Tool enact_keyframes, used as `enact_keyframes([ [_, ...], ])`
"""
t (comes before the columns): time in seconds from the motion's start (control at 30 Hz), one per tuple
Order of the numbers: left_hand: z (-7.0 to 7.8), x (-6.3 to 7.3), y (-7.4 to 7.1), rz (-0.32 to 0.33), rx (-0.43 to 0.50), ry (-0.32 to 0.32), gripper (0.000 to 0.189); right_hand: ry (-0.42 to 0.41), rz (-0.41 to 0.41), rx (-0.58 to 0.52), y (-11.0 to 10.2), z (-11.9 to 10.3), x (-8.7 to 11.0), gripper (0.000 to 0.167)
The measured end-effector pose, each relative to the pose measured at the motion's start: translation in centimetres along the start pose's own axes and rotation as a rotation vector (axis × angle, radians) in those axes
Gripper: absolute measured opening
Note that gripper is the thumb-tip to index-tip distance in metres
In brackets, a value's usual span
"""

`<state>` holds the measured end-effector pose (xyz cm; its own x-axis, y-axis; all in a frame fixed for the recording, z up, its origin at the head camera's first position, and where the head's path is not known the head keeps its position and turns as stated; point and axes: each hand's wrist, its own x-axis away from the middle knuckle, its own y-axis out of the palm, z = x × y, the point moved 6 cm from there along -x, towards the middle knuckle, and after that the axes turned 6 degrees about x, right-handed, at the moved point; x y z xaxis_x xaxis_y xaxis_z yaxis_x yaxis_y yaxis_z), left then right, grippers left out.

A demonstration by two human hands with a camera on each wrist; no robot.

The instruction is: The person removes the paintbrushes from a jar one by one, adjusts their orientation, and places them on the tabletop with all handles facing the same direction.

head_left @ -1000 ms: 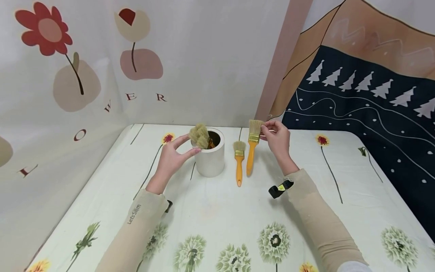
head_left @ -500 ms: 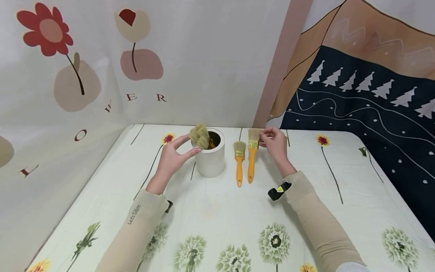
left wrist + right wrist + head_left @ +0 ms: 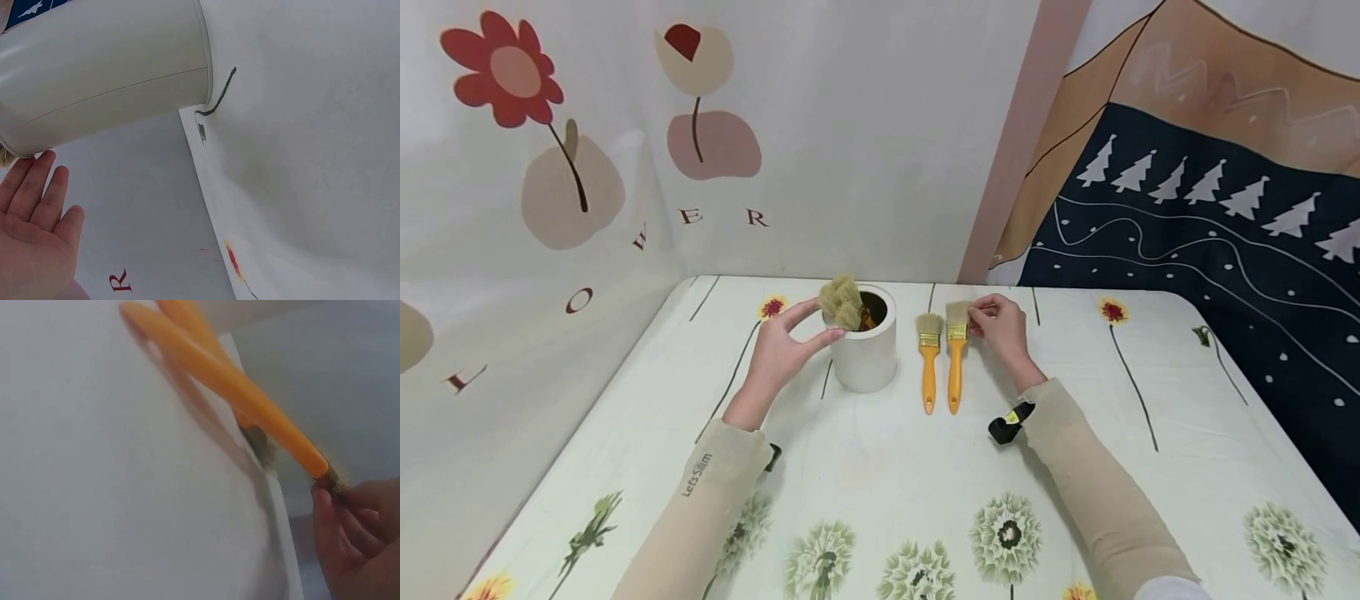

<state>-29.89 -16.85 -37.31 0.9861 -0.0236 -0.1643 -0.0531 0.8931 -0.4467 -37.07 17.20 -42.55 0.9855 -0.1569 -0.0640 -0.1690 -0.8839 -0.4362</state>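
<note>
Red "LOWER" lettering [image 3: 639, 237] marks the backdrop [image 3: 850, 167]; right fingers [image 3: 990, 307] pinch a brush [image 3: 955, 375].

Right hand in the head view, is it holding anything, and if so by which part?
The right hand pinches the nearer paintbrush at its bristle end, about where the bristles meet the metal band.

1. I see a white cylindrical cup [image 3: 867, 364] standing upright near the far edge of the table [image 3: 857, 454], left of that edge's middle, the left hand [image 3: 781, 346] at its rim.
2. Inside, pale-bristled brushes [image 3: 841, 304], too bunched for me to count, lean on the left rim, heads up.
3. Right of the cup lies an orange-handled, gold-ferruled flat paintbrush [image 3: 929, 363], bristles toward the far edge.
4. Just beside it, parallel, I see a similar orange paintbrush [image 3: 955, 360], bristle end pinched by the right hand [image 3: 1003, 329] and slightly raised.
</note>
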Motion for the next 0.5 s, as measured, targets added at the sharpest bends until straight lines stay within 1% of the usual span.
enact_keyframes([
  [0.17, 0.1, 0.0, 0.0, -0.003, 0.000, -0.007, 0.073, 0.030, 0.000, 0.088, 0.3, 0.9, -0.3, 0.017],
  [0.27, 0.1, 0.1, 0.1, -0.008, -0.005, -0.008, 0.074, 0.057, -0.013, 0.123, 0.6, 1.2, -0.4, 0.017],
  [0.37, 0.2, 0.1, 0.0, -0.011, -0.008, -0.007, 0.074, 0.077, -0.032, 0.130, 0.8, 1.5, -0.4, 0.018],
  [0.5, 0.2, 0.1, -0.1, -0.007, -0.006, -0.007, 0.074, 0.098, -0.056, 0.097, 0.9, 1.6, -0.4, 0.019],
])
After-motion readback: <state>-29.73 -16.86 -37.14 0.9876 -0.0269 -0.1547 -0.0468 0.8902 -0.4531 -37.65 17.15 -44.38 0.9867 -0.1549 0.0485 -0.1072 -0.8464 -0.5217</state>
